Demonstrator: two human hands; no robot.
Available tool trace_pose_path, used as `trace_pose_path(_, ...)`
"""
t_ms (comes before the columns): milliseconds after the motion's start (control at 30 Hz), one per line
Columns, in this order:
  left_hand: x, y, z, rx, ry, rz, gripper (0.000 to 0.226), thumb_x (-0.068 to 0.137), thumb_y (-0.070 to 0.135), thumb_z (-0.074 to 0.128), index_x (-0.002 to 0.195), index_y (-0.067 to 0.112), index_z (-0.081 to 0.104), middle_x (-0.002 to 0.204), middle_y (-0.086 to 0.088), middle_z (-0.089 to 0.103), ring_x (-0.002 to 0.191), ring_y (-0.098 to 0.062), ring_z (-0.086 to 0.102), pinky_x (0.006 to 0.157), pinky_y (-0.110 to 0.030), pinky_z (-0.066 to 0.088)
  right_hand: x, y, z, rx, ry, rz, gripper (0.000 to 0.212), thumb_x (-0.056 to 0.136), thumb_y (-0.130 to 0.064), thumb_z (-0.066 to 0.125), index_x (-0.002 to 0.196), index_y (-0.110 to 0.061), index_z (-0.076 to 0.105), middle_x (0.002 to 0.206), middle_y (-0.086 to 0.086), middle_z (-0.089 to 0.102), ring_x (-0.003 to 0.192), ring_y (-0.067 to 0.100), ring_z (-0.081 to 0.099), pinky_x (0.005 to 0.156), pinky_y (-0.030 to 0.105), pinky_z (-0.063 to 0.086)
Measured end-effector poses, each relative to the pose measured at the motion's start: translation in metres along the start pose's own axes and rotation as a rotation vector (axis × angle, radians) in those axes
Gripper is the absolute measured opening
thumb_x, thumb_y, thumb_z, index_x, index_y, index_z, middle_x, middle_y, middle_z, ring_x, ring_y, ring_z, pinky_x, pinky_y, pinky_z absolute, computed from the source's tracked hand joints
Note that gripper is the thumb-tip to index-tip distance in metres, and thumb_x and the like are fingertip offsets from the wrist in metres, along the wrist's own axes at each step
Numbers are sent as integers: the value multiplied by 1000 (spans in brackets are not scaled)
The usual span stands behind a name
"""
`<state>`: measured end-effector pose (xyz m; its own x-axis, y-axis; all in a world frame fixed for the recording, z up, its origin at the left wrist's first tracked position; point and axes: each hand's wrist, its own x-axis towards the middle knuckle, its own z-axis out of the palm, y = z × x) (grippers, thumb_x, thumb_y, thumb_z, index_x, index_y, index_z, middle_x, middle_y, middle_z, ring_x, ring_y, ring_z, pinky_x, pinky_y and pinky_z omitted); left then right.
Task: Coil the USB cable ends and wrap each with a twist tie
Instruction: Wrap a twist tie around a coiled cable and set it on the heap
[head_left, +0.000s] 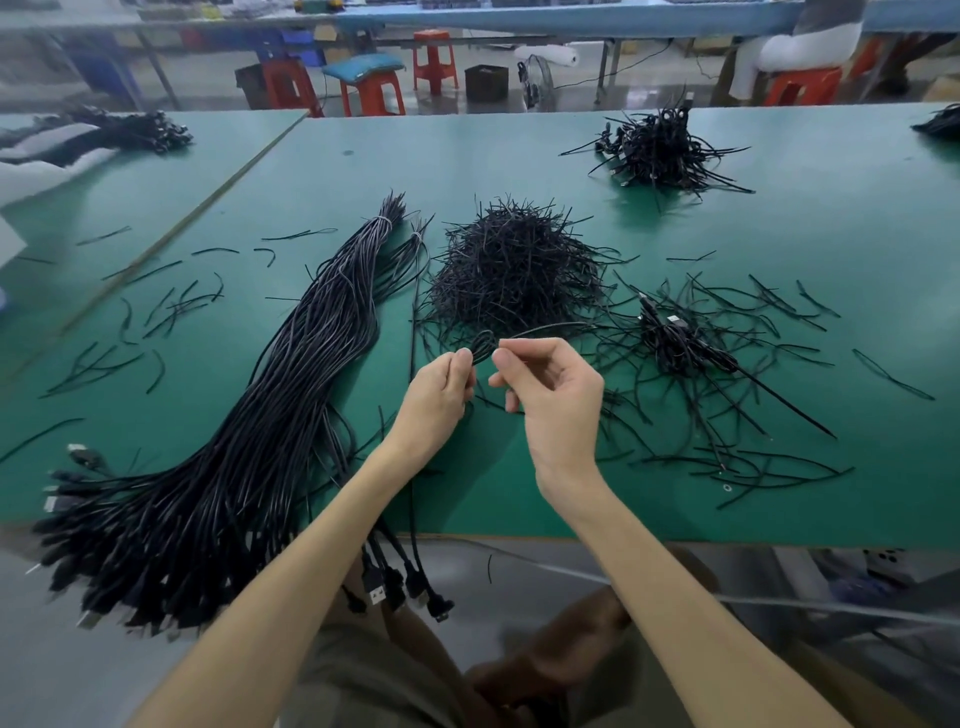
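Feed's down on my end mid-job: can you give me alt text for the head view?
Over a green table, the left hand pinches a small cable coil while the right hand pinches a black strand beside it. A long cable bundle lies to the left, a twist tie pile straight ahead.

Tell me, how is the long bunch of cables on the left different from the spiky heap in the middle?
The cable bundle is made of long strands lying side by side; the twist tie heap is short pieces crisscrossed every way. The cable bundle is bound near its far end and hangs over the table edge; the twist tie heap is loose and sits wholly on the table. Both are black.
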<state>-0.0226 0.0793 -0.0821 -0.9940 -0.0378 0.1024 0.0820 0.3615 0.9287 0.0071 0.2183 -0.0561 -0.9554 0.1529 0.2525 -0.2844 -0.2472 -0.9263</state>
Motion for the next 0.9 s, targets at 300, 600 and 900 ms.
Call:
trace_pose_path(300,-5,1,0,-35,-14,35,43,111,38,34,75,19,46,58,14,40,51,-7,33,53,-28,30,-5,23,-2,-91,93,104,3,90,-9,74,90,-10,72,75,5,73,68,21,69,59,29,51)
trace_pose_path(600,-6,6,-1,-62,-14,21,44,112,36,34,73,18,44,57,14,40,51,-8,32,52,-24,29,-8,28,-4,-83,18,111,4,89,-9,75,90,-11,72,76,5,73,70,24,70,58,28,53)
trace_pose_path(900,-9,10,-10,-276,-46,-77,41,106,33,44,67,21,46,53,11,32,43,-8,23,39,-18,22,-7,28,-5,-101,-115,195,9,90,-9,73,95,-15,69,83,-3,73,72,11,68,59,21,50)
